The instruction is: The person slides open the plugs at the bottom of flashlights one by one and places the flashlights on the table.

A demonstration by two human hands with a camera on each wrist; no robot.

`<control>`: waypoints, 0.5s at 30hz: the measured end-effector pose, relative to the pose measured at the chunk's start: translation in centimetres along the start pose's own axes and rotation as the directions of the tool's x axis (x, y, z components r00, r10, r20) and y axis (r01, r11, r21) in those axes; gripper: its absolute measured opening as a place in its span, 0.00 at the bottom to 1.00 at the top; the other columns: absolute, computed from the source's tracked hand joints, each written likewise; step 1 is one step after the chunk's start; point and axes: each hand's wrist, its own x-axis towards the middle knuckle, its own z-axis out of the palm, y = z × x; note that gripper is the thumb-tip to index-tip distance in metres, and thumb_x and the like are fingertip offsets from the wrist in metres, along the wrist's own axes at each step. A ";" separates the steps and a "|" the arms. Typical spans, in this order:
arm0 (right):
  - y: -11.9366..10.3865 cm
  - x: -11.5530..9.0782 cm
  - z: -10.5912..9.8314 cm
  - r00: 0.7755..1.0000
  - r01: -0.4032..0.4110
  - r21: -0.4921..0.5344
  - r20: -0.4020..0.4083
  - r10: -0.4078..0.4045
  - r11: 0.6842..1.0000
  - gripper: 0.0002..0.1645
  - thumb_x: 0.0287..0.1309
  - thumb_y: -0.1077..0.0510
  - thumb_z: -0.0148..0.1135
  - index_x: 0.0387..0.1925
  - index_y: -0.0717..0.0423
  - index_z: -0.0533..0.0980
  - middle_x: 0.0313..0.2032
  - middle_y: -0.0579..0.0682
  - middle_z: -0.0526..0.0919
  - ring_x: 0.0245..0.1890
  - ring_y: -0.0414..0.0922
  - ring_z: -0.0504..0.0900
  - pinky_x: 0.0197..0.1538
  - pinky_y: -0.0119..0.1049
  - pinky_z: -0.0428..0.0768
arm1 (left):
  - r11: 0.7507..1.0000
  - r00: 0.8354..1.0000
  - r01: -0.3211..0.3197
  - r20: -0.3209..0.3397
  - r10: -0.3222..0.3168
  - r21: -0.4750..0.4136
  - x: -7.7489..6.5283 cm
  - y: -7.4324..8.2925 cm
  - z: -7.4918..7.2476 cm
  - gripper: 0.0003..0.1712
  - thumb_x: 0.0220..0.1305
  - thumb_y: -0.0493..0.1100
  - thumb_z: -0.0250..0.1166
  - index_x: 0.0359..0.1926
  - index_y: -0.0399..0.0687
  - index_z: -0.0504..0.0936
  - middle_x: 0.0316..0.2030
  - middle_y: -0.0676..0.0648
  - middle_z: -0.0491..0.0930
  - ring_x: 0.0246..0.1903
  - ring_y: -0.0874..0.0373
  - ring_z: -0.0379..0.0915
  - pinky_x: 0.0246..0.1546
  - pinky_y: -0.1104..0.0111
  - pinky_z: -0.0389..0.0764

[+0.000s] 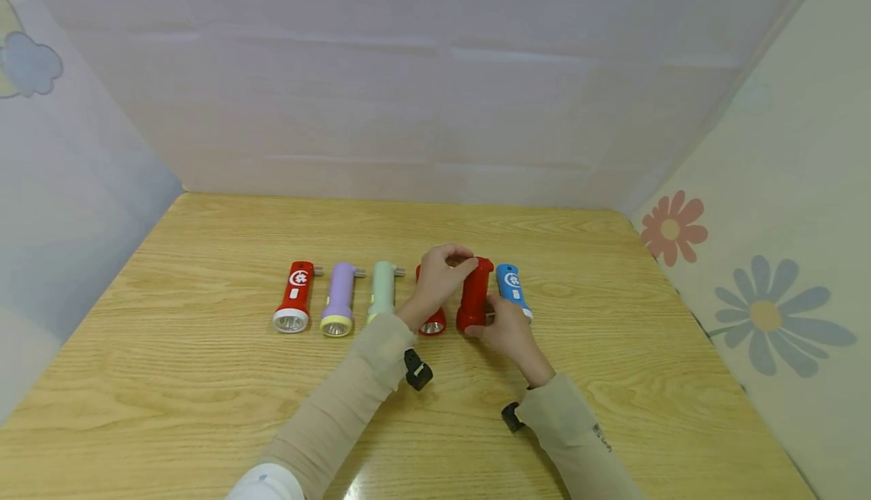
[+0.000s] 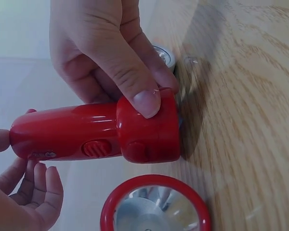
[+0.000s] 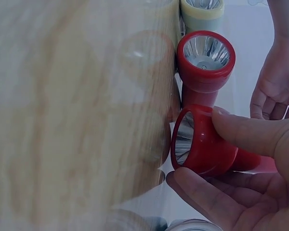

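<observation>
A red flashlight (image 1: 474,297) stands nearly upright between both hands, lens end toward the table. Its far tail end is pinched by the thumb and fingers of my left hand (image 1: 438,277). Lower down, my right hand (image 1: 506,326) grips the wide head, its thumb (image 2: 147,102) laid on the rim. A ridged switch (image 2: 97,148) shows on the body in the left wrist view. Beside it lies another red flashlight (image 3: 205,60), partly covered by my left hand in the head view. To the right, a blue flashlight (image 1: 513,288) lies close by my right hand.
Left of the hands, a pale green flashlight (image 1: 383,284), a purple flashlight (image 1: 340,288) and a red flashlight with a white rim (image 1: 294,296) lie in a row, plug prongs sticking out. The wooden table (image 1: 204,409) meets covered walls at the back and sides.
</observation>
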 end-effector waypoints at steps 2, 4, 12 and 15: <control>0.0 0.0 0.0 1.000 0.002 -0.011 0.004 -0.002 1.000 0.23 0.41 0.63 0.72 0.39 0.69 0.74 0.35 0.60 0.81 0.33 0.53 0.82 0.36 0.43 0.79 | 1.000 1.000 0.001 0.006 -0.001 -0.011 -0.1 0.0 -0.1 0.10 0.60 0.41 0.61 0.41 0.41 0.81 0.36 0.48 0.79 0.36 0.56 0.72 0.35 0.70 0.76; -0.1 0.1 0.0 1.000 -0.005 -0.017 0.009 0.005 1.000 0.23 0.41 0.63 0.72 0.39 0.69 0.75 0.35 0.59 0.81 0.33 0.52 0.82 0.36 0.42 0.79 | 1.000 1.000 0.002 0.012 -0.002 -0.020 -0.2 0.0 -0.2 0.10 0.60 0.41 0.61 0.41 0.41 0.81 0.37 0.48 0.79 0.36 0.56 0.72 0.36 0.70 0.76; -0.3 0.1 -0.1 0.999 -0.032 -0.020 0.033 0.032 0.999 0.24 0.41 0.62 0.72 0.40 0.69 0.75 0.35 0.59 0.82 0.34 0.52 0.81 0.37 0.43 0.78 | 0.999 0.999 0.022 0.042 -0.020 -0.031 -0.5 0.1 -0.6 0.11 0.60 0.40 0.61 0.43 0.41 0.80 0.38 0.48 0.78 0.37 0.55 0.72 0.38 0.68 0.76; -0.4 0.1 -0.1 0.999 -0.018 -0.021 0.032 0.019 1.000 0.23 0.41 0.62 0.72 0.40 0.70 0.75 0.35 0.59 0.82 0.33 0.52 0.81 0.37 0.43 0.78 | 1.000 0.999 0.018 0.050 -0.017 -0.023 -0.5 0.1 -0.7 0.11 0.59 0.40 0.62 0.42 0.42 0.81 0.38 0.48 0.79 0.38 0.55 0.72 0.37 0.69 0.75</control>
